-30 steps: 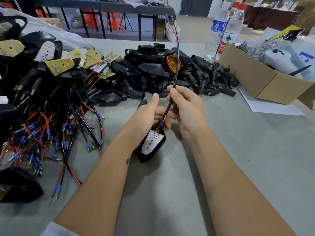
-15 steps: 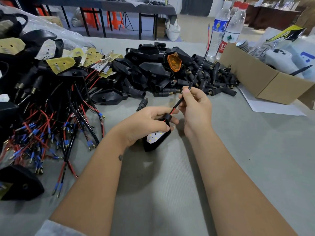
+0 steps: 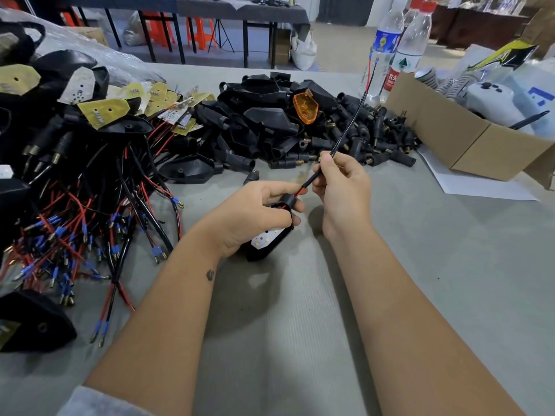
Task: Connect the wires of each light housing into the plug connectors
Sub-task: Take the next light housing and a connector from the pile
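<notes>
My left hand (image 3: pixel 255 214) grips a black light housing (image 3: pixel 270 240) with a white LED board, held just above the grey table. From the housing's neck a red and black wire pair (image 3: pixel 350 123) runs up and to the right. My right hand (image 3: pixel 341 183) pinches that wire close to the housing. The wire's free end reaches in front of the water bottles. A heap of black plug connectors (image 3: pixel 372 136) lies behind my hands.
Wired housings with red and black leads and blue terminals (image 3: pixel 75 223) pile up at the left. Empty black shells and an orange lens (image 3: pixel 305 108) sit at the back centre. Two water bottles (image 3: pixel 402 52) and a cardboard box (image 3: pixel 468 136) stand at the right.
The wire has swung from upright to leaning right. My left hand turned the housing flatter and lowered it, and my right hand slid down the wire toward the housing.
</notes>
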Available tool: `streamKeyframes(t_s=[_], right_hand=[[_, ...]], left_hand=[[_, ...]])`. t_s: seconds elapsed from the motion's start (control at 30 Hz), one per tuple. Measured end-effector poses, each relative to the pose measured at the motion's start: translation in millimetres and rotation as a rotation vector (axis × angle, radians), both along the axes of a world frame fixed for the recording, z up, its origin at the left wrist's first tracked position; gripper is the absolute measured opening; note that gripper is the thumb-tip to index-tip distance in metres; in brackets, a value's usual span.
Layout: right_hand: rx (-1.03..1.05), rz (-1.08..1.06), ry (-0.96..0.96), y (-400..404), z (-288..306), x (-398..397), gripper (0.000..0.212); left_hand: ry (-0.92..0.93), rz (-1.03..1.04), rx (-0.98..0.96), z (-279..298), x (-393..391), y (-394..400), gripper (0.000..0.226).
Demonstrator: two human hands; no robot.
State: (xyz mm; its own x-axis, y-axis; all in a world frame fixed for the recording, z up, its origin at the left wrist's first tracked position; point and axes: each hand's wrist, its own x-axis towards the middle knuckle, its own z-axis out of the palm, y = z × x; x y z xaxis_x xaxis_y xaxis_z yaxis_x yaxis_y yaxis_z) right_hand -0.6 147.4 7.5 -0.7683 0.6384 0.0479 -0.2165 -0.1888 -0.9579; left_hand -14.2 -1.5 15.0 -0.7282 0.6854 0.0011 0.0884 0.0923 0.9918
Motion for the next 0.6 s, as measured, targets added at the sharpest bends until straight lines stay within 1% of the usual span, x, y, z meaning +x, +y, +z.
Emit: streamKeyframes(t_s=[0.2, 0.37, 0.5, 0.6], right_hand=[[-0.036, -0.011, 0.023, -0.2, 1.1, -0.1, 0.006], [-0.048, -0.006, 0.029, 0.1, 2.2, 0.8, 0.007], [-0.052, 0.011, 0.023, -0.9, 3.5, 1.9, 0.009], [-0.071, 0.039, 0.029, -2.9, 5.9, 3.9, 0.01]], left_hand=[[0.056, -0.068, -0.03, -1.0, 0.7, -1.9, 0.052], [0.008, -0.098, 0.027, 0.9, 2.8, -4.4, 0.055], [-0.039, -0.086, 0.078, -0.3, 2.2, -2.9, 0.057], [-0.03, -0.032, 0.112, -3.5, -0.9, -1.0, 0.058]])
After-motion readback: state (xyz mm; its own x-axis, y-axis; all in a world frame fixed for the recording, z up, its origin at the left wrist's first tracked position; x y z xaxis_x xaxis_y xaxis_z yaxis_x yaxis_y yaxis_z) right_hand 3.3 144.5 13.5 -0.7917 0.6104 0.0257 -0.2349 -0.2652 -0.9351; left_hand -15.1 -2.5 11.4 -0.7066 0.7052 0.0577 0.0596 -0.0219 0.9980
